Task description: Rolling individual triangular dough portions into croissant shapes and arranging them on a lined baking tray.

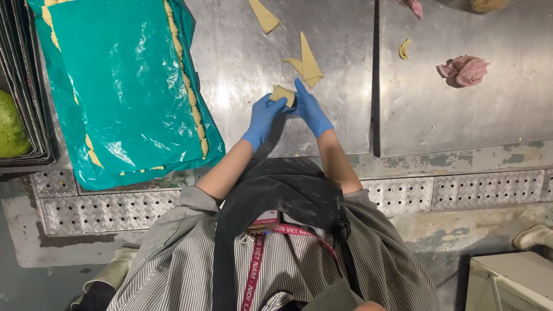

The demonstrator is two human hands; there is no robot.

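At the far left, a stack of dark metal trays (23, 86) stands at the table's edge with something rounded and green (10, 124) showing beside it. Next to that lies a teal plastic sheet (121, 86) spread over a slab of pale dough (193, 109), whose yellow edge peeks out along the sheet's right side and lower corners; most of that dough remains covered and uncut, so a good deal of the work looks not yet done. On the steel table (247, 52), near the middle, the left hand (264, 117) and the right hand (311, 109), both in blue gloves, close together on one small piece of dough (283, 94), held just above the table between the fingertips of both; it seems partly folded or rolled, so its shaping appears to be under way rather than finished. Just beyond the hands a flat dough triangle (308, 64) lies on the steel, touched by no hand, and another dough strip (264, 16) sits near the top edge; neither shows any rolling yet. Farther right, past the seam between the table plates, a small dough scrap (404, 49) lies alone, and well apart from it a crumpled pink cloth (464, 70). No finished, shaped pieces show anywhere in view, so the work seems at an early stage.
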